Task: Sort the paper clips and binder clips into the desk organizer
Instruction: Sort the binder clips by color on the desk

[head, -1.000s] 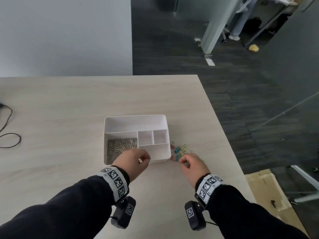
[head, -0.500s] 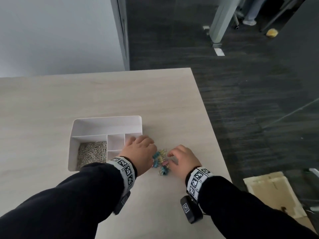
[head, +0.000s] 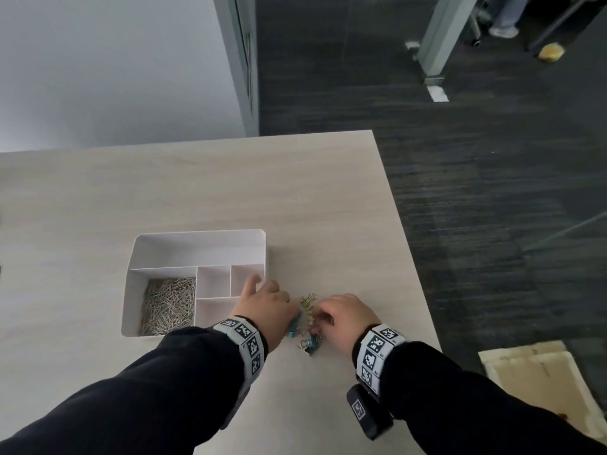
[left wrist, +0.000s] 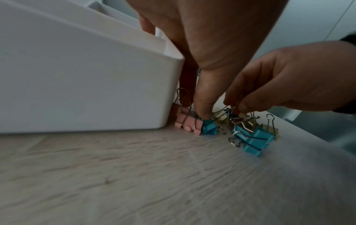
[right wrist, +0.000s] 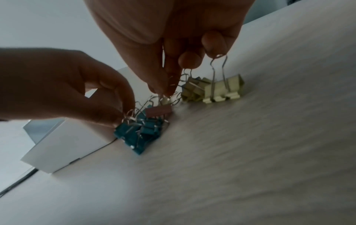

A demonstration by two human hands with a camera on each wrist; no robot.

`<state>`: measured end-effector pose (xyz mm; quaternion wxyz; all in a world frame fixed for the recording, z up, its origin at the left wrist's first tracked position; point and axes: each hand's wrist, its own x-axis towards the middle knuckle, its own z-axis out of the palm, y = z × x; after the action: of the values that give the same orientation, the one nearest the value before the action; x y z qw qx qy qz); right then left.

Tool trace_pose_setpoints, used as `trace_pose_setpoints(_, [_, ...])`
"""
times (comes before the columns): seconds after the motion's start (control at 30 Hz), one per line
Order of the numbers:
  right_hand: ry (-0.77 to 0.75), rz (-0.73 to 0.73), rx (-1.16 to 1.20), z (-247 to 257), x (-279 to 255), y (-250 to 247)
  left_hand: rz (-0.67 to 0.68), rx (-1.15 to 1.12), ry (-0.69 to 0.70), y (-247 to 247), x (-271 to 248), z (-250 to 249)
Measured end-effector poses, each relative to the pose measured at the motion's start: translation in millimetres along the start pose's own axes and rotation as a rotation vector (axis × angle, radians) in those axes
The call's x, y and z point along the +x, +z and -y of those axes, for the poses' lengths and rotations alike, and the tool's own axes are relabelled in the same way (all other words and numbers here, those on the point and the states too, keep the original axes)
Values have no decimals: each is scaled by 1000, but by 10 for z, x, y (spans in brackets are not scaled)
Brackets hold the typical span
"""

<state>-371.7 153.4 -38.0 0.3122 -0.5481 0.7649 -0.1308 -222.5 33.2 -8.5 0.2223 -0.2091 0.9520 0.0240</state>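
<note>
A small pile of binder clips (head: pixel 307 318) lies on the desk just right of the white desk organizer (head: pixel 200 239). The pile has pink clips (left wrist: pixel 187 124), teal clips (left wrist: pixel 252 140) and yellow clips (right wrist: pixel 222 89). My left hand (left wrist: pixel 202 116) reaches down beside the organizer's corner and pinches a teal clip (left wrist: pixel 209 129) at its wire handles. My right hand (right wrist: pixel 165 91) pinches the wire handles of clips in the middle of the pile. Silver paper clips (head: pixel 169 305) fill the organizer's front left compartment.
The organizer's long back compartment (head: pixel 197 251) and small middle compartments (head: pixel 213 280) hold nothing. The desk's right edge (head: pixel 414 267) runs close to my right hand, with dark carpet beyond. A cardboard sheet (head: pixel 532 379) lies on the floor.
My left hand left the organizer's front compartment and came right to the binder clip pile. Both hands have closed in on the clips, and the right hand stayed at the pile.
</note>
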Motion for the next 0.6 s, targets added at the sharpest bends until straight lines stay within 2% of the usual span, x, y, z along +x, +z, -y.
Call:
trace_pose_setpoints(0.2, [22,-25,55,-75,-34,-3,12,83,62,-41,-1,48])
trace_pose_setpoints(0.47, [-86,10,-82,55,-124,56,97,145,135,-149,-2,58])
trace_pose_setpoints(0.6, [-95,94,-206,50,-179,54,115,172,141,-147,-15,34])
